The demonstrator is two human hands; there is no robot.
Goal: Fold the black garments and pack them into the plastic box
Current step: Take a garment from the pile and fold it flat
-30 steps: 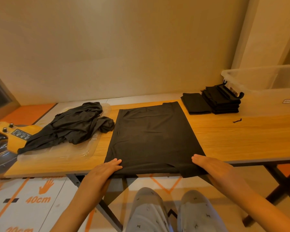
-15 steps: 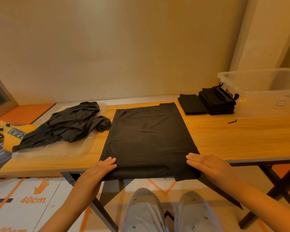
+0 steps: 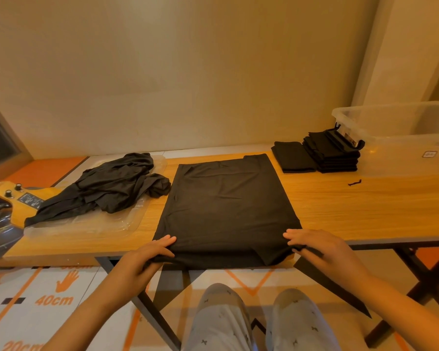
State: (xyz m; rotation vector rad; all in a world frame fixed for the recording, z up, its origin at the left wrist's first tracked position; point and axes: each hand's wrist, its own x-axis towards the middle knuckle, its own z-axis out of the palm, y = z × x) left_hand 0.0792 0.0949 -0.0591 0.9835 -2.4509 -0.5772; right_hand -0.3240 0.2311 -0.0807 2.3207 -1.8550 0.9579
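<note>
Only partly in view, the plastic box runs off the right edge at the far right of the desk, and its inside cannot be made out through the cloudy wall. A yellow machine is cut off at the left edge. The crumpled garments cover most of a clear tray, so how many pieces lie there cannot be told. A small black scrap on the bare wood is too small to identify. The near hem of the black garment hangs just over the desk's front edge, and the layers beneath its top face are hidden.

That black garment lies flat in a tall rectangle at the middle of the desk, between the crumpled garments and the folded stack, which touches the box, with a single folded piece just beside it. The hands sit well apart at its two near corners: the left hand pinches the near left corner, fingers on top, thumb at the edge; the right hand curls its fingers around the near right corner, with cloth bunched under them
</note>
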